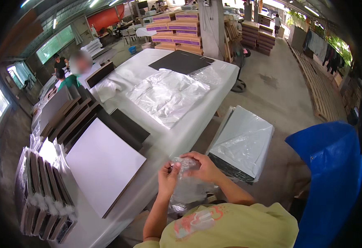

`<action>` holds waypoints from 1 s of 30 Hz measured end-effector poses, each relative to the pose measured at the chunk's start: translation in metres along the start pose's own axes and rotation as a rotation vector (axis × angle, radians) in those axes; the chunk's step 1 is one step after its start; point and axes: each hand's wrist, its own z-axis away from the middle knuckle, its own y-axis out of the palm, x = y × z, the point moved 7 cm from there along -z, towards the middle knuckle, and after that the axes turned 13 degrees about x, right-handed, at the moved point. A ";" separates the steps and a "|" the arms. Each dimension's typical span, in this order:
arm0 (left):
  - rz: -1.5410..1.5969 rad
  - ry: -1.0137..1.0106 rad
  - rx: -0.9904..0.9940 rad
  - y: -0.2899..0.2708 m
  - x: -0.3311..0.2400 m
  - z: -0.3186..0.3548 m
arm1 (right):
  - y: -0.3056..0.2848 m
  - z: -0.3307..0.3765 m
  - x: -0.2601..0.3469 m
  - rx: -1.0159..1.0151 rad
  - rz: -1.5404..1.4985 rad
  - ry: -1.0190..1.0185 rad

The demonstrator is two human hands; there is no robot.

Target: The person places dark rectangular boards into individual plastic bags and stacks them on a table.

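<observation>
Just off the near edge of the table, my left hand (169,175) pinches a clear plastic bag (189,191), which hangs down crumpled in front of my shirt. My right hand (206,167) curls round the upper part of the same plastic, its fingers closed on it. On the table to my left lies a flat white panel (104,163) with a dark edge. Another clear plastic bag (168,95) is spread flat farther up the table, partly over a black sheet (181,62).
At the left stand plastic-wrapped panels (46,198) in a row, with unwrapped dark panels (77,113) behind them. A wrapped stack (243,142) sits low beyond my right hand. A blue tarp (329,177) hangs at the right. Boxes (176,31) are piled past the table; people work at the far left.
</observation>
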 end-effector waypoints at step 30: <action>-1.323 -0.040 -0.151 -0.053 0.114 -0.014 | -0.316 0.147 -0.078 -0.782 -0.061 -0.186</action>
